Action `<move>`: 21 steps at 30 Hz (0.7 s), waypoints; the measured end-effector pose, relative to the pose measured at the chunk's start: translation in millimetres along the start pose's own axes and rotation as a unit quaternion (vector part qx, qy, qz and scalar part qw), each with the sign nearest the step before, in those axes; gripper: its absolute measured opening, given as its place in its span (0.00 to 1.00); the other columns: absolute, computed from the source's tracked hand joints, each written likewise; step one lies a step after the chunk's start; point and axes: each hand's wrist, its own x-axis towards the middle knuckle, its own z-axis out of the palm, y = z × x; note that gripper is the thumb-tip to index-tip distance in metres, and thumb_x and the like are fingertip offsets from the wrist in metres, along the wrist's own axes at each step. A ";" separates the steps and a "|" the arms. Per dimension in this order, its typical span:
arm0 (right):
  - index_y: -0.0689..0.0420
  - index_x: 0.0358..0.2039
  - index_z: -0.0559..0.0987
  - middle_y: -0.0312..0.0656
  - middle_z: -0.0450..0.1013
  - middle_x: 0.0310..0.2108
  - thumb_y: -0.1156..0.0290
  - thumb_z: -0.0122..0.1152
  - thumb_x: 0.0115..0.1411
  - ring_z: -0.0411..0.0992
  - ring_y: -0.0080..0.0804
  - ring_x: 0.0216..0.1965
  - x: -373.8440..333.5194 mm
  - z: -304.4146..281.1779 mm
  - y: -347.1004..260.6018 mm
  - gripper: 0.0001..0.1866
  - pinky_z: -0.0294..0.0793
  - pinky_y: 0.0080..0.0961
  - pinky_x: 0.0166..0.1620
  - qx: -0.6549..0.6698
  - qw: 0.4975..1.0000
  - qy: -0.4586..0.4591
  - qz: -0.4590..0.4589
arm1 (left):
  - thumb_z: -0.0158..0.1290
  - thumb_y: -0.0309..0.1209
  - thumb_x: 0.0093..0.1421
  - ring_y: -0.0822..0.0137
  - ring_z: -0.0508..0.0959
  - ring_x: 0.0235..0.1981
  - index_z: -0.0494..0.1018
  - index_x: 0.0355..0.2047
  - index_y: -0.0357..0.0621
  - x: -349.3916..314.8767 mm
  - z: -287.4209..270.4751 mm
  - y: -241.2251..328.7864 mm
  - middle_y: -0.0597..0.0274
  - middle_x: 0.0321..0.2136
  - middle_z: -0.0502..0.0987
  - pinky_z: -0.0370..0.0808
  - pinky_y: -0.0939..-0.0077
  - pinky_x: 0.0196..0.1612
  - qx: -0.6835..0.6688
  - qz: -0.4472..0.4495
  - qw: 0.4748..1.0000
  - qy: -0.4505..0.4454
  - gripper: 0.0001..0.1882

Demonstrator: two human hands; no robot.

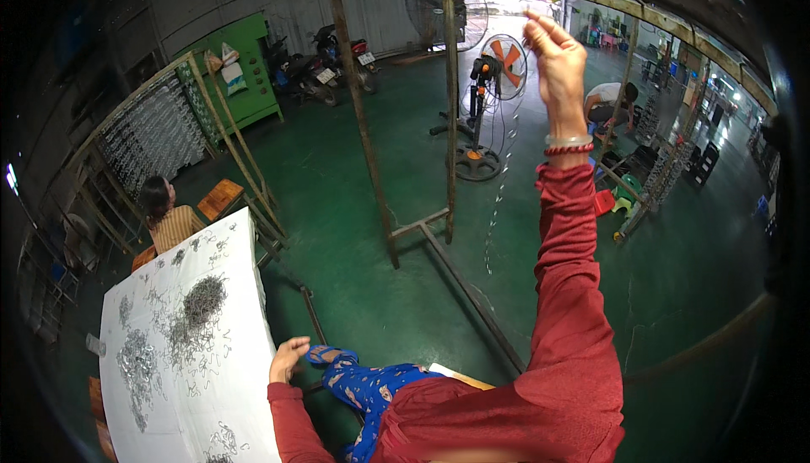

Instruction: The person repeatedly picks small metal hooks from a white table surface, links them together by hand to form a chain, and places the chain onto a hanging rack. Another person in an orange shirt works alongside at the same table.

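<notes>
My right hand [558, 62] is raised high beside the top bar of a metal frame [451, 117], its fingertips pinched together. Below them dangles a thin chain of small, shiny wire hooks [504, 183]; its top end blurs into the bright background. Low at the left, my left hand [289, 360] hovers by the right edge of a white-covered table [245, 294]. Its fingers are curled together, and whatever may be between them is too small to make out. Dark bent-wire hooks [205, 301] lie heaped and scattered on the white cover, with a silvery pile [139, 366] nearer me.
A pedestal fan [485, 108] stands beyond the frame, whose floor bar [472, 294] runs toward me. One person [164, 210] sits past the table; another [612, 104] bends over at the right. Motorbikes [308, 75] and a green cabinet [245, 75] stand behind. Colored stools [624, 193] sit right.
</notes>
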 end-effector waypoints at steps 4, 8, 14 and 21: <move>0.64 0.39 0.82 0.41 0.79 0.32 0.80 0.64 0.56 0.75 0.22 0.31 45.6 -37.1 -5.6 0.09 0.74 0.15 0.33 0.003 0.995 0.071 -0.065 | 0.54 0.36 0.62 0.57 0.61 0.61 0.69 0.56 0.52 -6.0 -18.0 -54.9 0.61 0.56 0.69 0.68 0.38 0.50 -0.010 -0.095 0.995 -0.013 0.21; 0.64 0.38 0.82 0.39 0.79 0.30 0.80 0.66 0.55 0.75 0.21 0.28 89.5 -66.7 -3.0 0.09 0.73 0.14 0.31 0.000 0.983 0.165 -0.076 | 0.53 0.35 0.63 0.57 0.55 0.65 0.68 0.58 0.51 -14.8 -31.4 -80.3 0.61 0.62 0.62 0.63 0.41 0.55 -0.164 -0.024 0.986 -0.008 0.22; 0.63 0.35 0.81 0.39 0.78 0.27 0.80 0.67 0.53 0.73 0.20 0.23 142.9 -97.2 6.4 0.08 0.71 0.13 0.25 -0.044 0.960 0.262 -0.084 | 0.56 0.38 0.60 0.64 0.58 0.63 0.67 0.59 0.51 -26.5 -31.2 -85.9 0.61 0.61 0.62 0.61 0.47 0.56 -0.266 0.018 0.964 0.009 0.26; 0.59 0.38 0.82 0.42 0.79 0.33 0.67 0.61 0.56 0.76 0.30 0.33 214.9 -170.7 18.6 0.12 0.72 0.29 0.38 -0.511 0.839 0.070 -0.174 | 0.52 0.45 0.62 0.68 0.57 0.64 0.58 0.65 0.51 -63.5 -21.6 -62.6 0.70 0.62 0.62 0.55 0.59 0.63 -0.262 0.087 0.961 -0.015 0.33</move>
